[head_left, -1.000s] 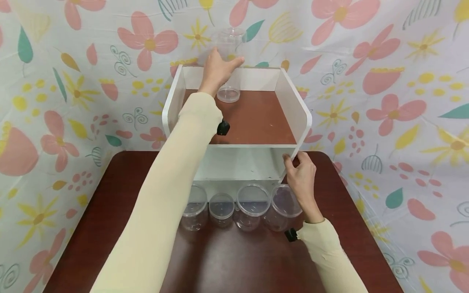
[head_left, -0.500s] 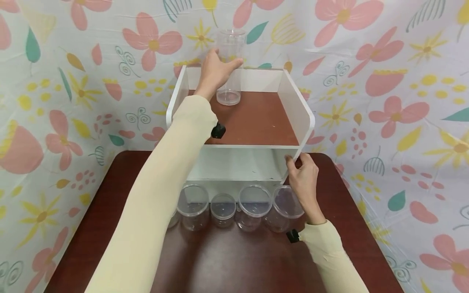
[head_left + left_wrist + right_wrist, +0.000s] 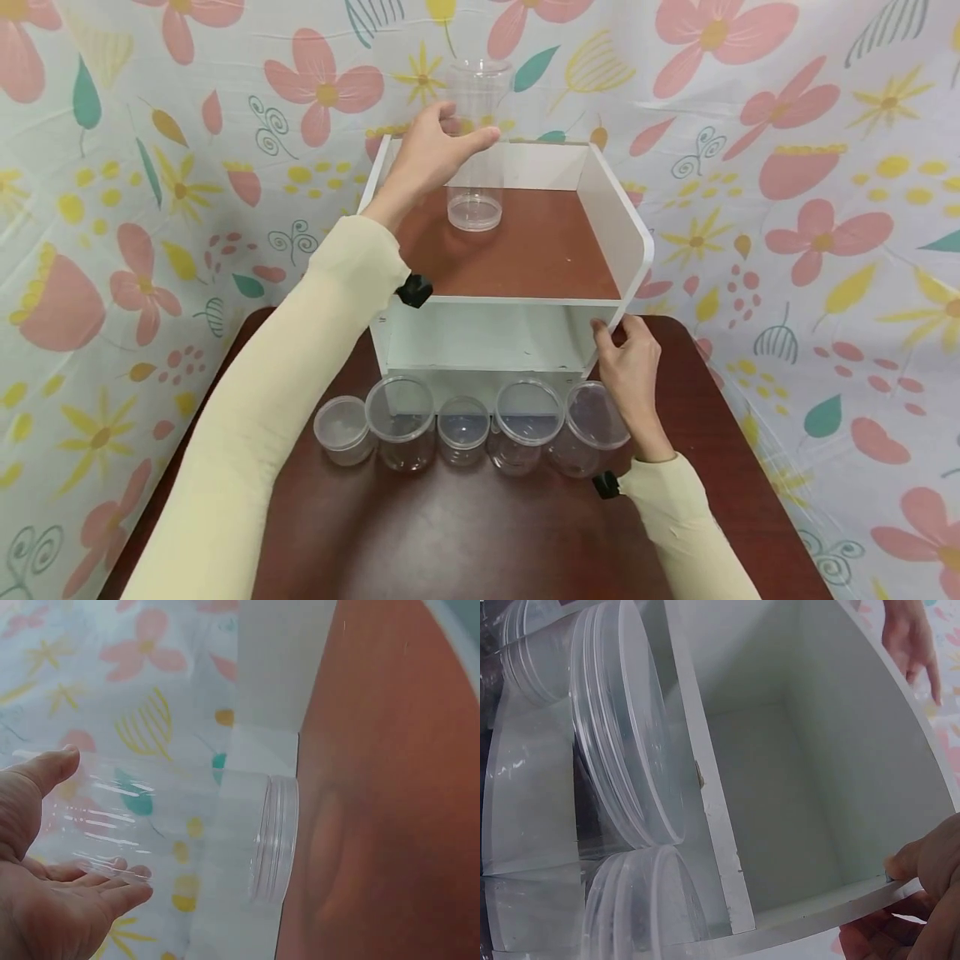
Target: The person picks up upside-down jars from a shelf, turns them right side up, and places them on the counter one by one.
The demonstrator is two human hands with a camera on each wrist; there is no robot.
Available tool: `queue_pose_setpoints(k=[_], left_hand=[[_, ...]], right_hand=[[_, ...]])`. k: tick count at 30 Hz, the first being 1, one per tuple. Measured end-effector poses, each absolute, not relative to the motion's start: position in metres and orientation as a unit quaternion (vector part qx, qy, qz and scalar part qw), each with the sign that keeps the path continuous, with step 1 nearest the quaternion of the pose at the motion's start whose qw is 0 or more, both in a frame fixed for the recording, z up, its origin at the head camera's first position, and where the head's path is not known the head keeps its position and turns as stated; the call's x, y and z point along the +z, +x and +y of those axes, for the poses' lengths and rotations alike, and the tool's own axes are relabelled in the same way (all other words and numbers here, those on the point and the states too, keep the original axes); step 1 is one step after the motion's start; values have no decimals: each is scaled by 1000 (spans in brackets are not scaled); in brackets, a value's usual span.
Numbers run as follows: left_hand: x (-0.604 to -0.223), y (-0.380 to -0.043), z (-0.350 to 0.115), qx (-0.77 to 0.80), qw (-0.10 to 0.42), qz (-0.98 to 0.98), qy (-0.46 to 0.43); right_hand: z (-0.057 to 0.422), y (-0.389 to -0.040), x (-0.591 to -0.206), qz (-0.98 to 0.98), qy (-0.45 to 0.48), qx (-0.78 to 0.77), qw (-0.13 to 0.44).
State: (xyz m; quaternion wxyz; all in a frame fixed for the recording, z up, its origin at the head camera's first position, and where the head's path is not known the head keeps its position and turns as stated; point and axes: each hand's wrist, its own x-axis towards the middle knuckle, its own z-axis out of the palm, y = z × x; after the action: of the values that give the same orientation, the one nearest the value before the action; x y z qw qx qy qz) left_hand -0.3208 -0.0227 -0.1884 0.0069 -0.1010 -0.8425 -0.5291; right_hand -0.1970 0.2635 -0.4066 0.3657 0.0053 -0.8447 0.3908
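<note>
A tall clear plastic jar [image 3: 476, 187] stands upright on the brown top board [image 3: 540, 250] of a white shelf unit [image 3: 617, 225]. My left hand [image 3: 429, 157] holds it round the middle, thumb on the near side and fingers at the other. In the left wrist view, the jar [image 3: 225, 825] shows a ridged band at the end against the board. Down at the right, my right hand [image 3: 633, 371] pinches the front edge of the unit's side panel. The right wrist view shows its thumb [image 3: 907, 861] inside the panel and its fingers outside.
Several clear lidded jars, among them a small one [image 3: 343, 429] at the left and a wide one [image 3: 401, 417], line the dark red table [image 3: 450, 542] before the unit. Below the top board is an open compartment [image 3: 487, 337]. Flowered cloth [image 3: 750, 250] hangs behind.
The tall jar has come slightly forward on the top board with my left hand. My left forearm has swung left, uncovering the small jar at the row's left end. My right hand keeps its grip.
</note>
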Motion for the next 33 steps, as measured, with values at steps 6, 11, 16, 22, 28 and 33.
queue_pose_setpoints(k=[6, 11, 16, 22, 28, 33], left_hand=[[-187, -300, -33, -563, 0, -817, -120], [-190, -287, -40, -589, 0, -796, -138], [-195, -272, -51, -607, 3, -781, -147], [-202, -254, -62, -628, 13, -761, -160], [-209, -239, -71, -644, 19, -744, -180], [-212, -228, -77, -659, 25, -728, -188]], right_hand=[[263, -197, -406, -843, 6, 394, 365], [264, -196, -406, -843, 7, 394, 366], [263, -196, -406, -844, 7, 393, 366], [262, -196, -406, -842, 8, 396, 365], [262, -196, -407, -841, 11, 398, 366], [263, -198, -408, -841, 10, 398, 366]])
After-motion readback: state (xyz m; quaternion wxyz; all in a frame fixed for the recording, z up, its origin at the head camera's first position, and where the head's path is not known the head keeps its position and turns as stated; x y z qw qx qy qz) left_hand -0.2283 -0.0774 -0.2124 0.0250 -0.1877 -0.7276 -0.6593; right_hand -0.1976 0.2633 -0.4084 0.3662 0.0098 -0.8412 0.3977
